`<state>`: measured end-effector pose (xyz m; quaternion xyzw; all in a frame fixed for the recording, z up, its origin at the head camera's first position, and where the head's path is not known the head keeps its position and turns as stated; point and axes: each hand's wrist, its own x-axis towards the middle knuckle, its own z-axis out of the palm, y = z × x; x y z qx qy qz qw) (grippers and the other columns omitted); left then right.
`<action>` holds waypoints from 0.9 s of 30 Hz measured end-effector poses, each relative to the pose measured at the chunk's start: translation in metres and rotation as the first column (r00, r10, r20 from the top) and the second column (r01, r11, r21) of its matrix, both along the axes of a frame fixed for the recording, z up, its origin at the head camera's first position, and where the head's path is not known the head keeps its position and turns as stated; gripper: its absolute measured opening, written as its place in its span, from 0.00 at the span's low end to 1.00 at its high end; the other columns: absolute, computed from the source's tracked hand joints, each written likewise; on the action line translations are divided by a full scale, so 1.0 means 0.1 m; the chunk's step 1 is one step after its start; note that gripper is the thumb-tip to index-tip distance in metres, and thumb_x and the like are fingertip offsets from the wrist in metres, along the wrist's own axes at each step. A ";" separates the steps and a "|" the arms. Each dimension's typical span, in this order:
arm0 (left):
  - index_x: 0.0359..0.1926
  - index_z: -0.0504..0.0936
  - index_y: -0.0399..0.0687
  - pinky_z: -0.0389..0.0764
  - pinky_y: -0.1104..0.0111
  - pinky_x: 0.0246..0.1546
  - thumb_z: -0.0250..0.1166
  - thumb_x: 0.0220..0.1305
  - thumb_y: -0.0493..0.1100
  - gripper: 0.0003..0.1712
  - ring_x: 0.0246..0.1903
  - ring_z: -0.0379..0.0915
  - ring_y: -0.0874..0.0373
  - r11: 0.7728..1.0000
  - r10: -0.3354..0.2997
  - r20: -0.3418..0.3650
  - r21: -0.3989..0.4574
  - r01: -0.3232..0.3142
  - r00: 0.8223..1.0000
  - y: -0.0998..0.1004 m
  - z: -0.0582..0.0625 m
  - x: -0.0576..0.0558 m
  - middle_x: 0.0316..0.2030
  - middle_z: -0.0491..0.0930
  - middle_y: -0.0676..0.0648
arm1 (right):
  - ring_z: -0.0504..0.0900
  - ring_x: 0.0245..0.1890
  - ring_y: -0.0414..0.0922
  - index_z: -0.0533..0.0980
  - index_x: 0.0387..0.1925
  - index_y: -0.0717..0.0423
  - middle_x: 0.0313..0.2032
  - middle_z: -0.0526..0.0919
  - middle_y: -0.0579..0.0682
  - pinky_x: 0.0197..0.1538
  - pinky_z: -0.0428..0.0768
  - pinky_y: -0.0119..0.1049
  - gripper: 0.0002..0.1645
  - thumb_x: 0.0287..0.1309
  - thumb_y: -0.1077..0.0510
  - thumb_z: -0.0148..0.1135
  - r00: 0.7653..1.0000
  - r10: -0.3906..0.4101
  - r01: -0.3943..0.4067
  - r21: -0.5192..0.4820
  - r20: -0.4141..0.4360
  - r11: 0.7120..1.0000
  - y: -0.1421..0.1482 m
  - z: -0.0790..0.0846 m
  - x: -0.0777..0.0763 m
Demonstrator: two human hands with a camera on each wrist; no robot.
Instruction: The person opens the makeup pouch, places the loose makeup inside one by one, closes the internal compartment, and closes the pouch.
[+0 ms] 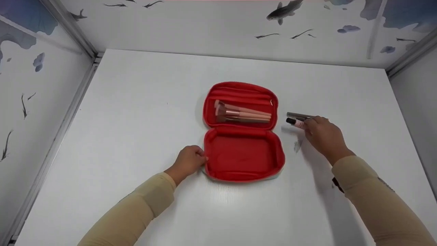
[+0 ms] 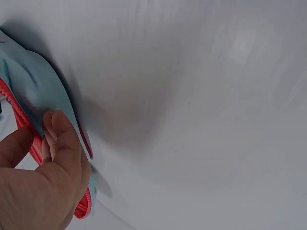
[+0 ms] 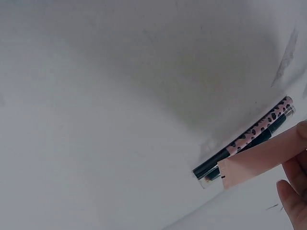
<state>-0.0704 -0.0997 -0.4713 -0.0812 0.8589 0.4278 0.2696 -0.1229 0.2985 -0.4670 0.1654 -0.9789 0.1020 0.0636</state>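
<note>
Where the head view looks down on the white table (image 1: 136, 112), a soft zip-up case of pale blue outside and red lining (image 1: 244, 153) lies spread on its hinge, its near half like a shallow tray and its far half bearing a bundle of pink-handled makeup brushes (image 1: 251, 114). The person's left hand (image 1: 189, 160) is at the near half's left edge; the right hand (image 1: 326, 136), to the right of the case, grips a small pale pink squeeze tube with a black cap (image 1: 297, 123), cap towards the case and apart from it. From the left wrist, thumb and fingers pinch the case's edge between them, and the blue wall shows soft dents — it should be light and give easily, so the firmer zip rim is the better place to hold. From the right wrist, the tube's flat crimped tail sticks out beyond the fingers; it is probably light, smooth and squeezable, best taken round the middle with mild pressure. Beside and partly under it lie a slim black pen with a pink spotted barrel (image 3: 259, 125) and a dark, clear-ended stick (image 3: 276, 126) — likely stiff and apt to roll, easiest to pinch across the barrel. Whether the hand touches these two, I cannot tell.
</note>
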 end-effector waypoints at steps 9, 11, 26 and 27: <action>0.35 0.79 0.40 0.72 0.72 0.29 0.62 0.64 0.38 0.05 0.30 0.69 0.58 1.000 0.004 0.001 -0.004 -0.004 1.000 0.01 0.00 0.00 0.28 0.77 0.48 | 0.81 0.41 0.60 0.78 0.37 0.67 0.36 0.82 0.64 0.43 0.79 0.58 0.09 0.56 0.65 0.67 0.995 0.027 -0.036 -0.094 -0.100 0.995 -0.16 0.11 0.09; 0.35 0.79 0.40 0.71 0.72 0.29 0.62 0.64 0.38 0.04 0.30 0.68 0.58 1.000 0.007 0.004 0.004 -0.007 1.000 0.00 0.00 0.00 0.28 0.77 0.48 | 0.82 0.40 0.60 0.78 0.37 0.67 0.35 0.82 0.64 0.42 0.80 0.57 0.09 0.56 0.64 0.67 0.990 0.041 -0.055 -0.107 -0.132 0.993 -0.20 0.14 0.10; 0.33 0.78 0.40 0.70 0.71 0.29 0.61 0.64 0.37 0.04 0.30 0.68 0.58 1.000 0.005 -0.006 0.005 -0.005 1.000 0.01 0.02 0.01 0.26 0.76 0.48 | 0.81 0.42 0.53 0.80 0.42 0.63 0.40 0.82 0.58 0.44 0.82 0.49 0.14 0.51 0.65 0.71 0.990 0.092 -0.107 -0.141 -0.108 0.984 -0.57 0.39 0.26; 0.33 0.78 0.40 0.70 0.71 0.29 0.61 0.64 0.37 0.04 0.30 0.68 0.58 1.000 0.004 -0.012 0.007 -0.004 1.000 0.01 0.02 0.01 0.26 0.76 0.48 | 0.81 0.42 0.53 0.80 0.42 0.63 0.39 0.82 0.58 0.44 0.82 0.49 0.14 0.51 0.65 0.71 0.990 0.098 -0.112 -0.140 -0.100 0.984 -0.60 0.42 0.26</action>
